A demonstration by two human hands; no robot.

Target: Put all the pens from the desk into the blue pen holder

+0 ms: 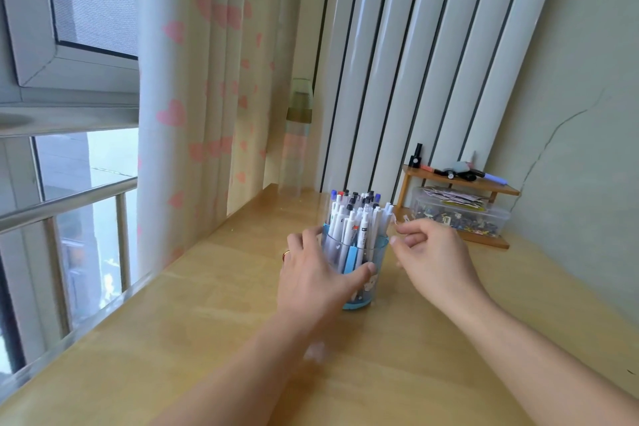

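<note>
1. Two bare forearms reach from the near edge across the wooden desk [214, 339] toward its middle.
2. The left hand [311, 270] wraps the blue pen holder [359, 273] from the left, thumb across its near wall and fingers curled round the far side; a ring shows on one finger.
3. The blue pen holder stands upright on the desk, packed with pens [356, 214], mostly white-barrelled with dark or blue caps.
4. The right hand [432, 252] is just right of the holder's rim, fingers loosely curled and apart, gripping nothing; its fingertips are near the rightmost pen.
5. Farther right, a clear plastic box [463, 214] of small items sits under a little wooden shelf [460, 180] carrying markers and a small black bottle.
6. At the far left, a heart-printed curtain [193, 97] hangs beside the window [69, 28].
</note>
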